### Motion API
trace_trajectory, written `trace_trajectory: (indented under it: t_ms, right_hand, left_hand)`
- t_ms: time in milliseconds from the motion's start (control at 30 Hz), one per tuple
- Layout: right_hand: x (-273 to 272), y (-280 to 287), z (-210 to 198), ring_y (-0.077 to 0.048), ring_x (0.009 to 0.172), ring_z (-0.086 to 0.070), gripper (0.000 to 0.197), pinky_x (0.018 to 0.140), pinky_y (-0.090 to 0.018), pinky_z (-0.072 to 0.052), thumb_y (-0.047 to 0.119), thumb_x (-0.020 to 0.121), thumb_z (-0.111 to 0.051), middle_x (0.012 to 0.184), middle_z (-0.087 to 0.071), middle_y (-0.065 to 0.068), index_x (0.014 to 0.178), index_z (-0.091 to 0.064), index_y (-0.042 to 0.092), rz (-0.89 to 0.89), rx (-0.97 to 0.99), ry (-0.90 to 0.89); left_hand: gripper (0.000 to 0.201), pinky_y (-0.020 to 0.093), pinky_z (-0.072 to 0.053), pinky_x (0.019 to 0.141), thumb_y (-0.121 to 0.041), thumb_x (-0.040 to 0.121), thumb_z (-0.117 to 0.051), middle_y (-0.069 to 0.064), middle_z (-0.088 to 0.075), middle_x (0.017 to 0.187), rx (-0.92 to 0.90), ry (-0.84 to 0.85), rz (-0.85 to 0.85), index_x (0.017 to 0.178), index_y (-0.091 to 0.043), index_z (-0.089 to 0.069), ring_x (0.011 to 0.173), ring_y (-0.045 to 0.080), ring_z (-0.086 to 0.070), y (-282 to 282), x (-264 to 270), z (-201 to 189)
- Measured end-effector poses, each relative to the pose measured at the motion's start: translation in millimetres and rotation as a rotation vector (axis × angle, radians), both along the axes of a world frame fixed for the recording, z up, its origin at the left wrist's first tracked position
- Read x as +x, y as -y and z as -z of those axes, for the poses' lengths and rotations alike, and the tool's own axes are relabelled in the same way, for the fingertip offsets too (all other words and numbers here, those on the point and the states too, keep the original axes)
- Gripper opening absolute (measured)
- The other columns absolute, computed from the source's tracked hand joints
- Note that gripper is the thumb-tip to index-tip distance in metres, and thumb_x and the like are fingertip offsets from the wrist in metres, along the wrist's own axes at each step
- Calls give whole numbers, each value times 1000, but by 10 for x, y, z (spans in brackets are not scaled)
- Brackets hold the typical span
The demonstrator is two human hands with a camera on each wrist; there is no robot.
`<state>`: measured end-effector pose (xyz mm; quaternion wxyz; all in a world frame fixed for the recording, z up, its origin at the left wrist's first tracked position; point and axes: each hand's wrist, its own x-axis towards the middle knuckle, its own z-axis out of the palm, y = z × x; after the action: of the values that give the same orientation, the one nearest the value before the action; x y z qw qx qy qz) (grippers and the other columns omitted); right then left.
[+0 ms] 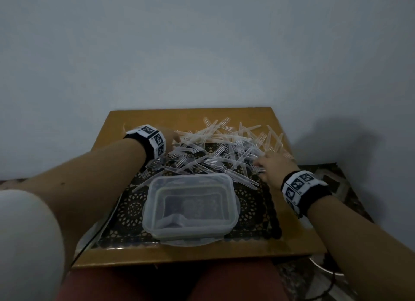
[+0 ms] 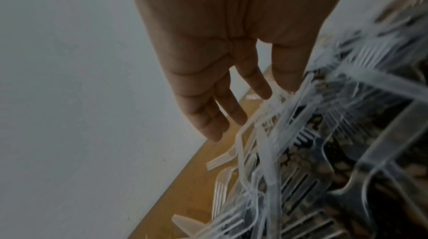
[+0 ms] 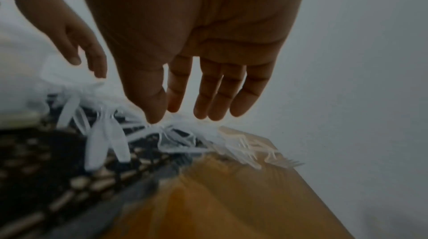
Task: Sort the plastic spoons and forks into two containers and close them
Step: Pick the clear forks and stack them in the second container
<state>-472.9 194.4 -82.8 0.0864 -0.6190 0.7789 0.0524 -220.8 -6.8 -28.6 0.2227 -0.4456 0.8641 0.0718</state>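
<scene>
Thin, see-through plastic forks (image 1: 222,148) lie in a heap on the lacy dark mat (image 1: 251,211), behind the clear box (image 1: 190,211). Left hand (image 2: 231,45) and right hand (image 3: 199,41) spread flat, fingers straight, touching the heap's sides.

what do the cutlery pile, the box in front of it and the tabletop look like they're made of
Cutlery pile: clear, thin plastic; the mat shows through.
Box: translucent, slightly frosted plastic, probably rigid.
Tabletop: smooth yellow-brown surface, likely wood or laminate.

Clear cutlery heap (image 1: 222,148) behind lidless container (image 1: 190,207).
</scene>
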Motion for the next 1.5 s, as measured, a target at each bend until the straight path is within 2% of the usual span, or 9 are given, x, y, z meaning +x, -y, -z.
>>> trace_trajectory:
  t_ms: [300, 500, 633, 733, 867, 1000, 1167, 1333, 1500]
  right_hand:
    - [-26, 162, 196, -21, 108, -49, 20, 89, -31, -47, 26, 94, -57, 112, -53, -2, 109, -68, 20, -131, -164, -134]
    - [10, -73, 128, -23, 83, -59, 9, 73, -36, -50, 18, 75, -80, 86, -63, -2, 78, -72, 16, -393, -540, -14]
    - [74, -187, -64, -17, 92, -62, 7, 83, -35, -49, 20, 86, -67, 97, -69, -2, 84, -69, 13, -411, -704, 240]
    - [135, -180, -286, 7, 83, -61, 13, 73, -18, -54, 24, 99, -45, 97, -70, 0, 94, -54, 17, -112, -815, 709]
    - [-68, 106, -640, -16, 74, -68, 13, 70, -25, -57, 17, 103, -37, 81, -66, -5, 93, -42, 22, 288, -1015, 1134]
    - [-549, 479, -663, -12, 80, -58, 13, 67, -25, -45, 38, 99, -49, 92, -59, 6, 102, -48, 26, 508, -853, 809]
    - [-1041, 705, -252, -30, 104, -59, 53, 78, -35, -46, 40, 87, -68, 124, -59, -8, 126, -55, 7, 551, -6, 224]
    - [-1195, 540, 179, -38, 118, -54, 48, 87, -40, -44, 32, 90, -67, 131, -56, -22, 125, -58, 0, 618, 118, 185]
    - [-1282, 425, 366, -40, 112, -58, 67, 92, -53, -51, 58, 89, -56, 128, -57, -23, 129, -54, 4, 646, 200, 82]
  left_hand:
    - [36, 38, -23, 114, -30, 95, -59, 1, -49, 143, -113, 122, 131, 132, -30, -59, 135, 24, -36, 34, -127, 186]
    - [22, 32, -47, 88, -34, 91, -66, -1, -65, 119, -49, -76, 122, 110, -23, -69, 105, 19, -60, 35, -63, 39]
    - [15, 27, -43, 80, -31, 91, -66, -9, -62, 103, -34, -218, 128, 104, -23, -68, 91, 11, -53, 43, -52, -51]
    - [2, 29, -45, 79, -28, 95, -61, -10, -64, 98, -13, -333, 153, 95, -27, -59, 90, 12, -58, 37, -74, -124]
    - [18, 26, -41, 69, -22, 98, -52, -18, -64, 85, 41, -576, 150, 83, -31, -49, 80, 6, -60, 7, -135, -230]
    - [13, 14, -44, 62, -21, 101, -47, -12, -67, 84, 89, -865, 78, 99, -29, -56, 74, -4, -60, -25, -192, -312]
    - [25, 6, -36, 49, -33, 102, -44, -10, -51, 66, -74, -1134, 30, 121, -32, -60, 51, -4, -46, 40, -217, -433]
    - [23, 24, -32, 52, -47, 92, -56, -8, -43, 62, -154, -880, -19, 98, -24, -59, 53, 8, -40, 281, -55, -412]
    - [23, 21, -31, 54, -40, 92, -60, -10, -55, 78, -175, -592, -89, 98, -18, -62, 67, 5, -50, 525, 145, -207]
